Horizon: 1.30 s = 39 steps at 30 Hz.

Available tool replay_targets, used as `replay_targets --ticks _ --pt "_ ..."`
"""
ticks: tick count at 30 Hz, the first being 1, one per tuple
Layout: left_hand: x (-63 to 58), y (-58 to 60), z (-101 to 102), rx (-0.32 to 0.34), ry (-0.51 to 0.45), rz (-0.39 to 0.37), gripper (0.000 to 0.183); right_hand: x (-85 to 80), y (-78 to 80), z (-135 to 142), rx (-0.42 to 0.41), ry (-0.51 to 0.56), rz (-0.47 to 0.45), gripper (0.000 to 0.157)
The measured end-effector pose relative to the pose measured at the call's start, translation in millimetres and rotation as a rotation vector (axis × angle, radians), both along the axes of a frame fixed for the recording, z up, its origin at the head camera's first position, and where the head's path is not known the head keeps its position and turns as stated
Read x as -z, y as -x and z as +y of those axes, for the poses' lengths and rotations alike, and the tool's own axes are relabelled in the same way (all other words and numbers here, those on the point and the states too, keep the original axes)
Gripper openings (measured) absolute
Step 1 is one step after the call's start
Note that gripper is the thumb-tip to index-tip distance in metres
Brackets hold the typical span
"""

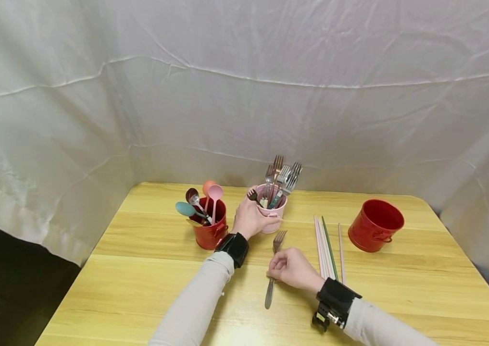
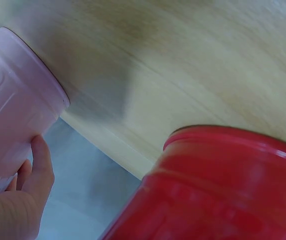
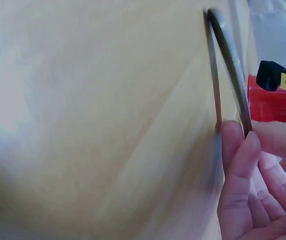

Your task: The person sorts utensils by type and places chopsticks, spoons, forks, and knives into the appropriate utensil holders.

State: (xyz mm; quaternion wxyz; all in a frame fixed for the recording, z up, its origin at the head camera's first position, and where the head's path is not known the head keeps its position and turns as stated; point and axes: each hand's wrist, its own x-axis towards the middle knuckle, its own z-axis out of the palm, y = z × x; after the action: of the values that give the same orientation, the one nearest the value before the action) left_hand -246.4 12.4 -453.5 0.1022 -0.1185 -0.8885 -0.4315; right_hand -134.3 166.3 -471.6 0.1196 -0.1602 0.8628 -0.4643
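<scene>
My left hand (image 1: 248, 218) grips the side of a small pink bucket (image 1: 272, 228), thumb across its front. Several forks (image 1: 285, 175) stand in that bucket, tines up; a dark one (image 1: 252, 194) leans over its left rim. In the left wrist view, fingers curve against the pink bucket (image 2: 20, 105). My right hand (image 1: 295, 269) pinches a metal fork (image 1: 269, 294) by its middle, its tines pointing away from me. In the right wrist view, the fork's handle (image 3: 231, 62) rises at a slant from the table, its end near its shadow.
Left of the pink bucket, a red bucket (image 1: 209, 236) holds several spoons (image 1: 215, 193). Several pink, white and green chopsticks (image 1: 324, 245) lie right of centre, with one purple stick (image 1: 341, 252) apart. Another red bucket (image 1: 367, 235) stands farther right. Grey fabric (image 1: 296, 96) hangs behind the table.
</scene>
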Motion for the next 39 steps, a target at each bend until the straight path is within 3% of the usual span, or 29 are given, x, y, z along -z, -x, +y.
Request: replay_targets --ticks 8,13,16,26,39 --pt "-0.5 0.1 -0.5 0.014 -0.028 -0.004 0.099 1.5 -8.2 7.6 0.078 0.141 -0.101 0.017" --pt "-0.4 0.4 -0.7 0.019 -0.021 -0.007 0.099 -3.0 -11.8 9.9 0.184 0.278 -0.221 0.028" --pt "0.4 1.3 -0.8 0.019 -0.013 -0.008 0.099 -6.1 -12.7 11.6 0.249 0.308 -0.246 0.034" --pt "1.5 2.4 -0.7 0.023 -0.006 0.025 0.099 -15.3 -12.5 14.5 0.421 0.31 -0.212 0.043" --pt "1.5 2.7 0.0 0.025 -0.016 0.007 0.099 -30.3 0.5 22.3 0.474 0.318 -0.043 0.026"
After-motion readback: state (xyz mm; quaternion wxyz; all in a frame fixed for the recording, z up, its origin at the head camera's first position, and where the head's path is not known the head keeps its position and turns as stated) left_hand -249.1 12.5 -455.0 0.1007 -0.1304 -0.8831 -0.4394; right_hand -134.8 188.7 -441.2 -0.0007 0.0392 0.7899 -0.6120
